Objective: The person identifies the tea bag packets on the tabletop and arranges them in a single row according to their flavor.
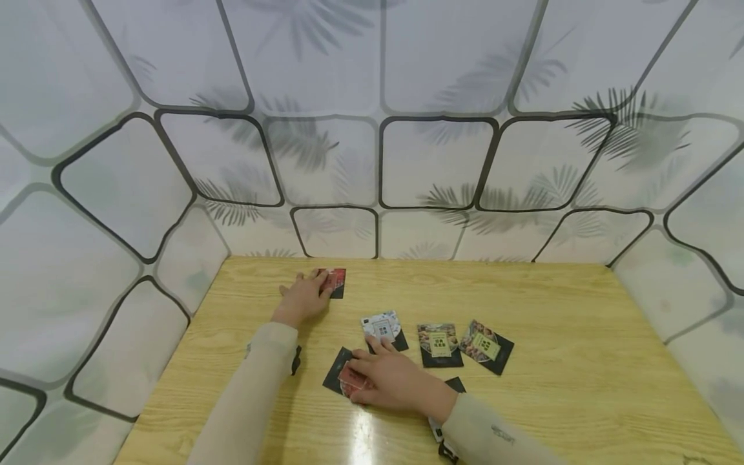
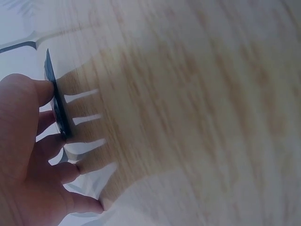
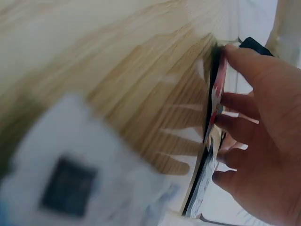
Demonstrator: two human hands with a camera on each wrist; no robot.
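Observation:
At the far left of the table, my left hand (image 1: 303, 298) rests its fingers on a flat square red-and-black packet (image 1: 338, 284). In the left wrist view that packet (image 2: 58, 106) shows edge-on at the thumb and fingertips. Nearer the middle, my right hand (image 1: 398, 381) lies with spread fingers over another red-and-black packet (image 1: 334, 374), partly covering it. One of its fingertips reaches the lower edge of a white-and-blue packet (image 1: 383, 321). The right wrist view shows the fingertips against the red packet (image 3: 217, 87) from the side.
Two dark packets with food pictures and yellow labels, one straight (image 1: 440, 345) and one tilted (image 1: 487, 347), lie right of the white-and-blue one. Another packet (image 1: 456, 384) is partly hidden under the right wrist. Patterned fabric walls (image 1: 418, 232) bound the wooden table (image 1: 581, 381).

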